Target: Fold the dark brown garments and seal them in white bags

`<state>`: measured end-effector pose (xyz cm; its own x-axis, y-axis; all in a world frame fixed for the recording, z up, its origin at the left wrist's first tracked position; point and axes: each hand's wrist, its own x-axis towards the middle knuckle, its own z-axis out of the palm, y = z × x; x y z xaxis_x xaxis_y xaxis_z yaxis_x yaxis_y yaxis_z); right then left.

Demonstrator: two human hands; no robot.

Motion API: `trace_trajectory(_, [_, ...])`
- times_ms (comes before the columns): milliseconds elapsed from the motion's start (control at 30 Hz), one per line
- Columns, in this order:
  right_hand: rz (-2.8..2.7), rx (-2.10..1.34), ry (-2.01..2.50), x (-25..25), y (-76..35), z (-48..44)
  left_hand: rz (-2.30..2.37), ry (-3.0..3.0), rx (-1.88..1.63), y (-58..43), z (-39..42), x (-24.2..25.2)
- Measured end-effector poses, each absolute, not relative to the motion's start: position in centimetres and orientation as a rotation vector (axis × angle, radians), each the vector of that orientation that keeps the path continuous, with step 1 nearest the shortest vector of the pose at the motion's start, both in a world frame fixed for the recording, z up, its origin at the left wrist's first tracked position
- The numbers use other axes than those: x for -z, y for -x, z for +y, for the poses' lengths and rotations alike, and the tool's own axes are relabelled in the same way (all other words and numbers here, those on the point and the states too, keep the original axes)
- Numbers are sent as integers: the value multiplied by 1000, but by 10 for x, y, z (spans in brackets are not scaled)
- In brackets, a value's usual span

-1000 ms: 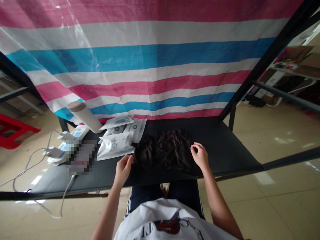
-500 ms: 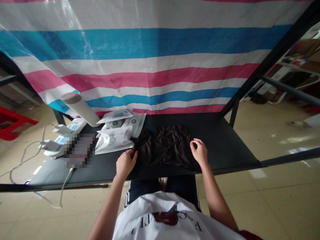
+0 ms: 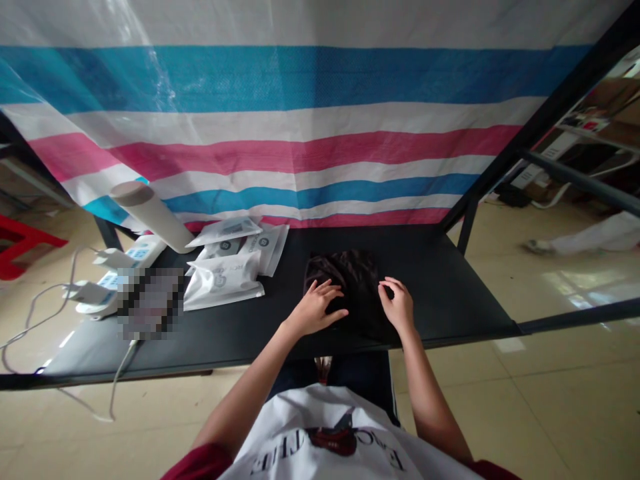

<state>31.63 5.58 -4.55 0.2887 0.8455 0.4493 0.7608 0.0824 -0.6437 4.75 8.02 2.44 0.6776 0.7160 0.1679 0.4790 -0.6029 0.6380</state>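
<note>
A dark brown piece of fabric [image 3: 363,270], which looks like a garment, lies folded and slightly creased on the black table [image 3: 450,293] in front of me. My left hand [image 3: 319,308] lies across its left part, fingers spread and the thumb pointing right. At the fabric's right edge, my right hand [image 3: 397,305] is curled, thumb and forefinger pinched together at the cloth. The exact contact of those fingertips is hard to make out. Near my left hand the fabric's lower part blends into the dark tabletop.
To the left lie several white printed pouches [image 3: 225,280], a pale bottle [image 3: 153,217] leaning, a power strip [image 3: 145,250] with chargers and a blurred-out phone [image 3: 153,303] on a cable. A striped sheet [image 3: 300,153] hangs behind. A person's leg [image 3: 590,237] shows at right.
My left hand has moved right and opened out, and the fabric's left part is now folded over to the right. The right hand has stayed nearly in place.
</note>
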Motion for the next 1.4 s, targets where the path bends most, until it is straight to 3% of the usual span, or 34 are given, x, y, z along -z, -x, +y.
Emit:
trace_trajectory(200, [-1622,-207,1575,27,-310,18,1031,-2487,-645,-8,58,-21])
trace_trajectory(433, [-2046,-465,1551,27,-312,-27,1028,-2532,-353,32,36,8])
trace_trajectory(667, [-1929,-663,1556,29,-330,-36,1054,-2495,-479,31,43,10])
trace_trajectory(933, [-1462,-612,1619,6,-310,4,1466,-1937,-724,21,58,11])
trace_trajectory(1200, [-1565,-323,1924,18,-302,68,1781,-1845,-625,4,107,6])
trace_trajectory(1400, [-1510,-400,2001,24,-310,86,1834,-1902,-524,10,121,5])
